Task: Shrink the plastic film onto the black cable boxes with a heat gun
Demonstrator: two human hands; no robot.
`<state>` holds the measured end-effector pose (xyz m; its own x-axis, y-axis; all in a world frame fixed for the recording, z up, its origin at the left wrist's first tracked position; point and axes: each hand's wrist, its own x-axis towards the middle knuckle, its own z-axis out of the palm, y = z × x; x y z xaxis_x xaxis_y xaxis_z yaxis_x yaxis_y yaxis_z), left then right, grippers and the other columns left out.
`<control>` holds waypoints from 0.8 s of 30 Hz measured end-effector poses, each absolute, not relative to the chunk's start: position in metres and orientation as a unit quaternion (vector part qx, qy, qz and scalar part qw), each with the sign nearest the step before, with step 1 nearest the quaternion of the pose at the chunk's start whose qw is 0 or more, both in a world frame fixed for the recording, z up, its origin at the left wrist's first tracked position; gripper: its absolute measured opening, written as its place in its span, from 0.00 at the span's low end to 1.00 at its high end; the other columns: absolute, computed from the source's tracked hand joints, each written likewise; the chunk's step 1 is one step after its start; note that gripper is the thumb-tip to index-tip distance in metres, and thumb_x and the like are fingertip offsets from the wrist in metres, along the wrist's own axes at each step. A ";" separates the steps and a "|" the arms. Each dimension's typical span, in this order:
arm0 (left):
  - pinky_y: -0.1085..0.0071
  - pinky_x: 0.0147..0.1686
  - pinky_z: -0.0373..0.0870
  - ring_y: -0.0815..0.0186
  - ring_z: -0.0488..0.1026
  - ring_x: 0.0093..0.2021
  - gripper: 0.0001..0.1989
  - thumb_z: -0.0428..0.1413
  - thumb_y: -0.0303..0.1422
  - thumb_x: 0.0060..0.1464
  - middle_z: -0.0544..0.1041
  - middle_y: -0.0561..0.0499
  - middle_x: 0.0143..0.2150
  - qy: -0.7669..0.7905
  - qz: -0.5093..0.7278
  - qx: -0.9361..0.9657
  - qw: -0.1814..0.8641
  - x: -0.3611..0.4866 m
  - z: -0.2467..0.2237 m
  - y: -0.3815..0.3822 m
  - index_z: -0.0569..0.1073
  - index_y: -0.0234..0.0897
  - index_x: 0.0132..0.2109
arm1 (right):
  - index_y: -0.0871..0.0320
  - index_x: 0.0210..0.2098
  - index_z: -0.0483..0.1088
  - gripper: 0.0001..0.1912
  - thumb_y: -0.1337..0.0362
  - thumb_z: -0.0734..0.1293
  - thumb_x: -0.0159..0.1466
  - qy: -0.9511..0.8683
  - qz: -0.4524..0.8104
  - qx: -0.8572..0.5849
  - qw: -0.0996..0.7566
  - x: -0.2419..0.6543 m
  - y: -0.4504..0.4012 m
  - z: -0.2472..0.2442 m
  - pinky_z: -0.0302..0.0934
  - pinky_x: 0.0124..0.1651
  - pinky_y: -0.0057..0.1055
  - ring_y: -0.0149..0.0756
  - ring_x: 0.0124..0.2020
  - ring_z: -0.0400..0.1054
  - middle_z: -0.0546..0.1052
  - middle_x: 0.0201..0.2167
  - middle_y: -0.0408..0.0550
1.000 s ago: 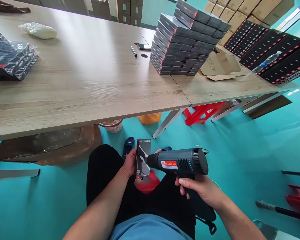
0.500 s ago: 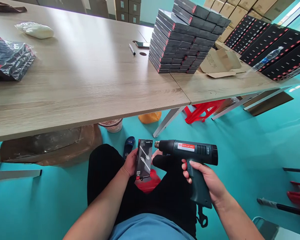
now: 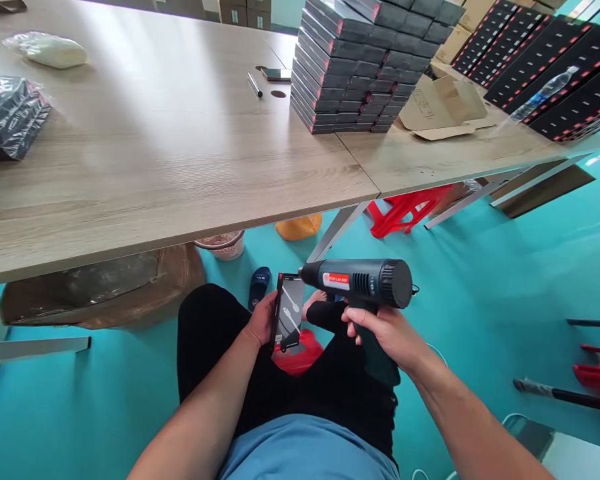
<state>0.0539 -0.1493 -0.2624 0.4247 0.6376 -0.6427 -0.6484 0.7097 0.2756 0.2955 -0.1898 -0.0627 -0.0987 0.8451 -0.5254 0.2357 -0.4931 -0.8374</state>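
Note:
Between my knees my left hand (image 3: 263, 320) grips the left edge of a slim black cable box (image 3: 289, 312), which has a white cable pictured on its front. My right hand (image 3: 380, 330) is wrapped around the handle of a dark heat gun (image 3: 357, 277) with a red and white label. The gun's nozzle points left and sits close to the box's upper right edge; whether they touch I cannot tell. Part of the handle is hidden by my fingers.
On the wooden table (image 3: 180, 173) stand a tall stack of black boxes (image 3: 350, 73), flattened cardboard (image 3: 445, 107), a pen (image 3: 255, 85) and a phone (image 3: 276, 75). Under it are a bin (image 3: 225, 247), an orange bag (image 3: 299, 227) and a red stool (image 3: 405, 210).
The heat gun has moved left and up toward the box's top, and its back end has turned toward me. The box has stayed nearly in place in my left hand.

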 end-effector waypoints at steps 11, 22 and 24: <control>0.59 0.37 0.79 0.53 0.82 0.31 0.19 0.54 0.42 0.64 0.83 0.41 0.32 0.367 0.394 -0.020 0.842 0.055 -0.259 -0.146 0.81 0.30 0.43 | 0.55 0.31 0.72 0.14 0.51 0.69 0.59 -0.499 0.606 -0.598 0.161 0.290 -0.201 -0.046 0.67 0.35 0.36 0.40 0.31 0.69 0.74 0.28 0.46; 0.58 0.44 0.78 0.51 0.83 0.38 0.22 0.54 0.43 0.64 0.84 0.40 0.37 0.355 0.389 -0.018 0.850 0.056 -0.262 -0.145 0.79 0.29 0.52 | 0.54 0.30 0.73 0.07 0.57 0.70 0.60 -0.603 0.558 -0.560 0.112 0.287 -0.204 -0.041 0.65 0.33 0.33 0.39 0.29 0.67 0.74 0.24 0.42; 0.58 0.46 0.78 0.51 0.83 0.41 0.23 0.53 0.43 0.65 0.84 0.39 0.38 0.361 0.396 -0.015 0.844 0.055 -0.263 -0.145 0.79 0.28 0.53 | 0.54 0.32 0.74 0.06 0.60 0.72 0.57 -0.612 0.584 -0.526 0.090 0.287 -0.203 -0.040 0.65 0.31 0.32 0.38 0.28 0.67 0.75 0.26 0.42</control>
<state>0.0551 -0.1446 -0.2634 0.4260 0.6579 -0.6210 -0.6801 0.6856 0.2598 0.2868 -0.2029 -0.0396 -0.4307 0.7492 -0.5032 0.5384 -0.2341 -0.8095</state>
